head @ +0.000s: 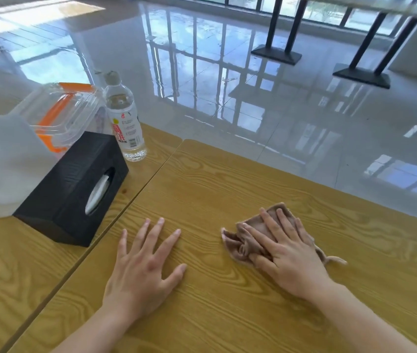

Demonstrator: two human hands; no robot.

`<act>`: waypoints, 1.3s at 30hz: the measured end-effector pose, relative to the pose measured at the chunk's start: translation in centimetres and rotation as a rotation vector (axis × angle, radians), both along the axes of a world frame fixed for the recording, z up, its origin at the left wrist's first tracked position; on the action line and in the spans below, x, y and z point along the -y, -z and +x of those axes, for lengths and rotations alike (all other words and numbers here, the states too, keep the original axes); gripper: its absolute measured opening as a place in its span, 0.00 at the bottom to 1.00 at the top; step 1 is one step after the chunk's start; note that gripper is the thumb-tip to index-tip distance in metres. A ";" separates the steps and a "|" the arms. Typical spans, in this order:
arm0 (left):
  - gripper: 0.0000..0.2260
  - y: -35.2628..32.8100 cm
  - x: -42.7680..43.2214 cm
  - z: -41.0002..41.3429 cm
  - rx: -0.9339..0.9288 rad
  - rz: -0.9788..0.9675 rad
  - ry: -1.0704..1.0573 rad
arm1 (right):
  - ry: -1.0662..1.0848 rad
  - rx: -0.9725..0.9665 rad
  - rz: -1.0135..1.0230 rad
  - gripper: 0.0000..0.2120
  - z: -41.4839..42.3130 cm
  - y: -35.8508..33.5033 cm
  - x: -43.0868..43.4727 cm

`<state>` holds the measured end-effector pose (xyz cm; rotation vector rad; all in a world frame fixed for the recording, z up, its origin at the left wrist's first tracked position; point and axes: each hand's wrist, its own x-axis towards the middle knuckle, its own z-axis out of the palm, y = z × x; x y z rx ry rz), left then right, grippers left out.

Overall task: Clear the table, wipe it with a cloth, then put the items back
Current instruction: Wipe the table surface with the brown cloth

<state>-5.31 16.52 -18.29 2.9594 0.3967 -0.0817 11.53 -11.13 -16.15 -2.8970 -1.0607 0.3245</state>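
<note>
Brown cloth (238, 247) under right grip (285, 254)

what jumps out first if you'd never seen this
First, the right hand pressing a crumpled brown cloth on the wooden table, with the left hand spread flat beside it. Then the cluster on the adjoining table at left: a black tissue box, a water bottle and a clear container.

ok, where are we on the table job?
Done: right table shows only the cloth; tissue box, bottle, clear tub and white jug stand on the left table. In hand: right hand presses the cloth on the wood, left hand lies flat beside it. Left: finish wiping, put the items back.
</note>
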 end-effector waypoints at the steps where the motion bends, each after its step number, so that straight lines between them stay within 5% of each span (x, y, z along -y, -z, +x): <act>1: 0.35 0.0 0.0 0.0 0.005 0.000 -0.001 | 0.087 0.009 -0.014 0.27 1.3 0.2 1.5; 5: 0.36 0.3 0.2 0.1 0.018 0.015 0.009 | 0.498 0.021 -0.044 0.29 3.7 0.9 4.9; 11: 0.40 0.5 0.2 0.3 0.038 -0.003 0.006 | 0.644 0.026 -0.027 0.31 -0.5 1.2 2.4; 16: 0.35 0.1 0.0 -0.2 0.144 -0.145 0.058 | 0.508 0.045 0.025 0.31 -8.3 1.1 -2.2; 20: 0.25 -0.6 -1.4 -1.3 0.349 -0.651 0.013 | 0.176 0.013 0.124 0.31 -13.5 0.9 -9.4; 22: 0.25 -1.5 -2.1 -2.7 0.365 -0.746 0.006 | 0.012 -0.115 0.220 0.35 -14.3 -0.1 -11.1; 25: 0.29 -2.4 -2.2 -5.1 0.276 -0.625 0.130 | 0.094 -0.332 0.504 0.43 -13.6 -1.8 -9.3; 30: 0.31 -1.2 0.2 -5.5 0.165 -0.234 0.289 | 0.046 -0.030 0.391 0.36 -14.2 -0.4 -6.9; 36: 0.16 -0.7 -1.1 -7.6 0.379 -0.188 0.319 | -0.005 0.135 0.421 0.31 -16.8 0.9 -9.8; 39: 0.16 -1.3 -4.0 -10.3 0.376 -0.182 0.301 | -0.070 0.216 0.491 0.25 -19.1 1.6 -12.6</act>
